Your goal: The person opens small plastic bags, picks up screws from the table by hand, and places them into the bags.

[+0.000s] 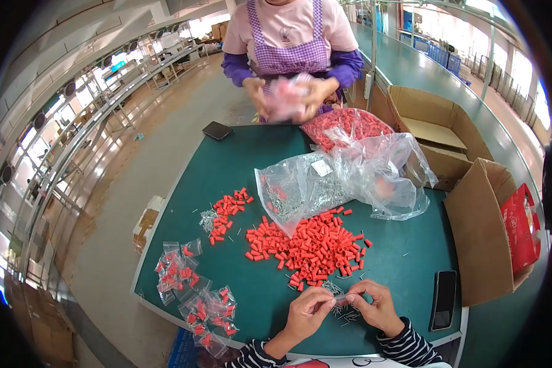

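My left hand (310, 313) and my right hand (374, 306) meet at the near edge of the table, fingertips pinched. Between them is a small clear plastic bag (341, 299), partly hidden by the fingers; its contents are hard to make out. Beneath and around the fingertips lie loose metal screws (349, 316). Just beyond my hands spreads a large pile of red plastic sleeves (316, 248). A smaller group of red sleeves (227, 208) lies to the left, beside a little heap of screws (208, 219). Filled small bags (211, 313) with red pieces are gathered at the left edge.
Across the green table (190, 178) a person (288, 49) handles a blurred red-and-clear bag (286, 98). Large clear bags hold screws (306, 184) and red sleeves (349, 126). Open cardboard boxes (481, 233) stand right. Phones lie near right (444, 300) and far left (217, 130).
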Motion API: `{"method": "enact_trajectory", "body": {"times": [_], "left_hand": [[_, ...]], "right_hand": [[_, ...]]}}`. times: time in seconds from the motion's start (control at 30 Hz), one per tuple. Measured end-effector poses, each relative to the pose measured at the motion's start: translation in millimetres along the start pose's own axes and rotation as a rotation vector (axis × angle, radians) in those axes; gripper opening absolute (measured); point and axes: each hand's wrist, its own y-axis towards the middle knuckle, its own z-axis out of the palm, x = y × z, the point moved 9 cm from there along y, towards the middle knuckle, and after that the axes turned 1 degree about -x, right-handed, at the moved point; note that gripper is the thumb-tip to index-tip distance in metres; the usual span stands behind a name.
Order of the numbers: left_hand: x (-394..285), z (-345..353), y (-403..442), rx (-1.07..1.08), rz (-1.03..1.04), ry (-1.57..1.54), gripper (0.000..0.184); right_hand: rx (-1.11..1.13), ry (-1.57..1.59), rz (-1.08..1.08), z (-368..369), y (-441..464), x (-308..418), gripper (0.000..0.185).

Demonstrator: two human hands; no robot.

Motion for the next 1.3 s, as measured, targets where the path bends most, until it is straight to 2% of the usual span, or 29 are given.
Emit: {"method": "enact_trajectory", "body": {"times": [0.07, 0.17, 0.27, 0.37, 0.43, 0.47, 0.5, 0.53, 0.6, 0.67, 0.7, 0.73, 0.77, 0.83, 0.93, 1.07, 1.17, 1.3], "left_hand": [[-5.4, 0.7, 2.4, -0.032, 0.044, 0.002, 0.006], [1.6, 4.0, -0.1, 0.015, 0.000, -0.040, 0.006], [6.7, 3.4, -2.0, -0.004, 0.070, -0.146, 0.008], [20.6, 5.4, -4.6, -0.002, -0.062, -0.148, 0.013], [30.8, -4.9, -3.9, -0.094, -0.238, -0.270, 0.018], [36.3, -7.0, -3.0, -0.129, -0.321, -0.335, 0.020], [44.5, -5.6, -4.6, -0.112, -0.437, -0.528, 0.026], [44.6, -9.1, -4.3, -0.139, -0.389, -0.585, 0.027], [54.9, -7.1, -6.1, -0.172, -0.310, -0.710, 0.029], [66.1, -1.0, -9.5, -0.222, -0.394, -0.882, 0.032], [60.8, -5.9, -6.5, -0.223, -0.445, -0.845, 0.032], [54.9, -11.7, -4.6, -0.225, -0.493, -0.804, 0.032], [49.2, -12.7, -4.6, -0.236, -0.547, -0.900, 0.032], [43.0, -13.1, -0.2, -0.257, -0.491, -0.986, 0.031], [36.3, -11.1, 3.9, -0.268, -0.424, -1.023, 0.031], [33.0, -4.8, 2.8, -0.244, -0.369, -0.919, 0.033], [32.9, -2.8, 1.9, -0.253, -0.372, -0.836, 0.031], [42.5, 0.7, 1.4, -0.275, -0.412, -0.841, 0.031]], "right_hand": [[0.024, -0.038, -0.014, -0.2, 3.6, 6.9, 0.005], [0.123, -0.084, -0.106, 6.6, 7.4, 22.4, 0.004], [0.096, -0.081, 0.021, 10.5, 4.5, 17.4, 0.004], [0.047, -0.034, 0.152, 12.9, 6.3, 3.0, 0.005], [-0.032, 0.086, 0.241, 12.8, 8.4, -7.0, 0.011], [-0.053, 0.162, 0.219, 17.1, 13.1, -0.3, 0.012], [-0.079, 0.235, 0.200, 23.9, 19.5, 11.2, 0.012], [-0.111, 0.306, 0.183, 29.7, 24.6, 24.0, 0.014], [0.110, 0.294, 0.016, 59.4, 30.9, 81.4, 0.015], [0.119, 0.159, -0.179, 59.2, 32.8, 109.4, 0.017], [0.130, 0.093, -0.277, 58.2, 30.7, 118.8, 0.018], [0.047, 0.160, -0.174, 47.8, 32.3, 103.3, 0.017], [-0.035, 0.227, -0.075, 38.3, 33.0, 80.4, 0.017], [-0.152, 0.258, 0.084, 22.3, 30.3, 37.3, 0.016], [0.088, 0.044, 0.326, 36.3, 11.6, -0.1, 0.020], [0.158, -0.117, 0.227, 56.5, 6.1, -0.1, 0.024], [0.165, -0.169, 0.171, 59.1, 6.1, -5.5, 0.018], [0.100, -0.207, -0.026, 54.8, 5.2, 4.7, 0.009]]}}
